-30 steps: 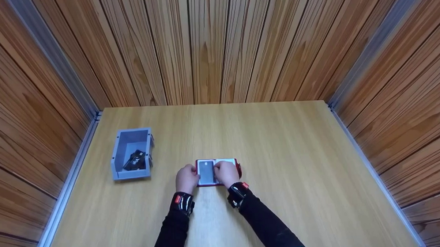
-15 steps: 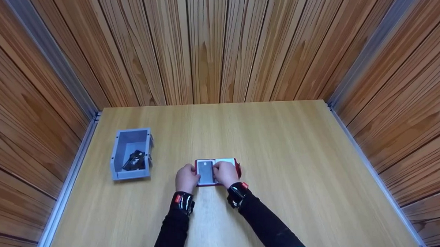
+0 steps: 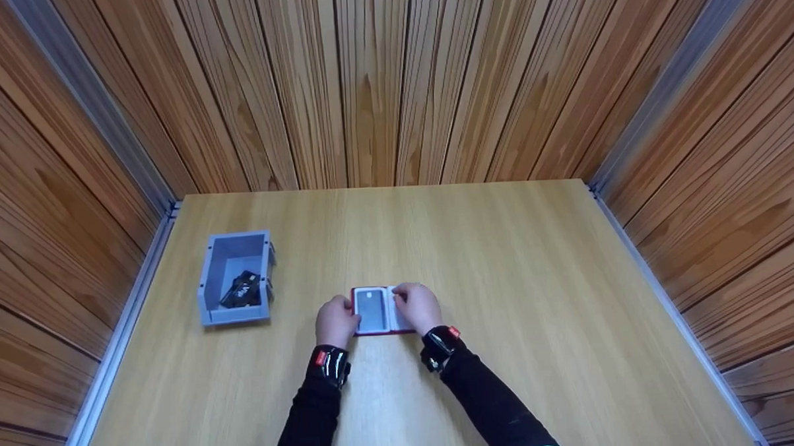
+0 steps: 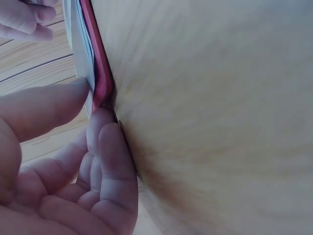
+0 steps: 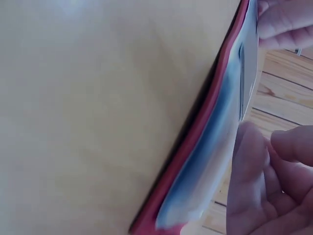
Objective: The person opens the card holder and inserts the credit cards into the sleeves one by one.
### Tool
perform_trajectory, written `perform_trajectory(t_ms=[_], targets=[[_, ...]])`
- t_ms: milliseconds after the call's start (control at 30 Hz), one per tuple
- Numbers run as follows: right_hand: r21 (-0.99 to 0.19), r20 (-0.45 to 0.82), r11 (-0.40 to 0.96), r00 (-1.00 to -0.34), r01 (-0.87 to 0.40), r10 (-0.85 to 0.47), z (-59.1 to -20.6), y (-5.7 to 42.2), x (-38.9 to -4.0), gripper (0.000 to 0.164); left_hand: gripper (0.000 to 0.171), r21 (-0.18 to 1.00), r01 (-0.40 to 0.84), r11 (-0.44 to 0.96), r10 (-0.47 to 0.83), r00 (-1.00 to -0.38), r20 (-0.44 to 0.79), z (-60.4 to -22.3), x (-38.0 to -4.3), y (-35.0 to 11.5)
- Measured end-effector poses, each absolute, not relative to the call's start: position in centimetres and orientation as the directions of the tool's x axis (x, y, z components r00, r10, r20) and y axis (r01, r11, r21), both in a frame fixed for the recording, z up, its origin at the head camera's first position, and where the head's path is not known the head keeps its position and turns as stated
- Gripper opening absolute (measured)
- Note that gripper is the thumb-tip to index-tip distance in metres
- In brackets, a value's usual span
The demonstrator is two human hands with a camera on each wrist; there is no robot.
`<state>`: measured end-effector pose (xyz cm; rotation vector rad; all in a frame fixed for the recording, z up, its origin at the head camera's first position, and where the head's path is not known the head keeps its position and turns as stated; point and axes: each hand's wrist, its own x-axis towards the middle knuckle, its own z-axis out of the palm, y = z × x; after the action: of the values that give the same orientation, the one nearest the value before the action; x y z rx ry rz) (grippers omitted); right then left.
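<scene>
A red card holder (image 3: 389, 333) lies spread on the table, with clear plastic sleeves inside; a grey panel shows through its left side. My left hand (image 3: 336, 323) grips its left edge. In the left wrist view the thumb (image 4: 54, 105) presses on the sleeves and the fingers lie at the red cover (image 4: 101, 73). Over the right half is my right hand (image 3: 418, 306). Its fingertips (image 5: 249, 132) are at the edge of a plastic sleeve (image 5: 210, 152) in the right wrist view, thumb apart from the sleeve. This hand hides much of the right half.
A grey-blue plastic bin (image 3: 235, 315) stands left on the wooden table (image 3: 504, 278), holding several black cards (image 3: 242, 291) with light lettering. Wood-panelled walls (image 3: 366, 85) enclose the table at the back and both sides.
My right hand has moved right and slightly away from me, from the middle fold onto the right half. A clear sleeve now shows beside the fold. The left hand keeps its grip.
</scene>
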<state>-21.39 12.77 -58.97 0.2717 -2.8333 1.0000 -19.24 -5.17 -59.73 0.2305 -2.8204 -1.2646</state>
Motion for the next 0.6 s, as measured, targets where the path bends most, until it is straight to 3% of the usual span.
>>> perform_trajectory(t_ms=[600], targets=[[-0.420,0.275,0.882,-0.956,-0.213,-0.100,-60.0,14.9,-21.7,0.021,0.022,0.742,-0.182,0.645,-0.163,-0.982,-0.100,-59.6,-19.4,-5.0]])
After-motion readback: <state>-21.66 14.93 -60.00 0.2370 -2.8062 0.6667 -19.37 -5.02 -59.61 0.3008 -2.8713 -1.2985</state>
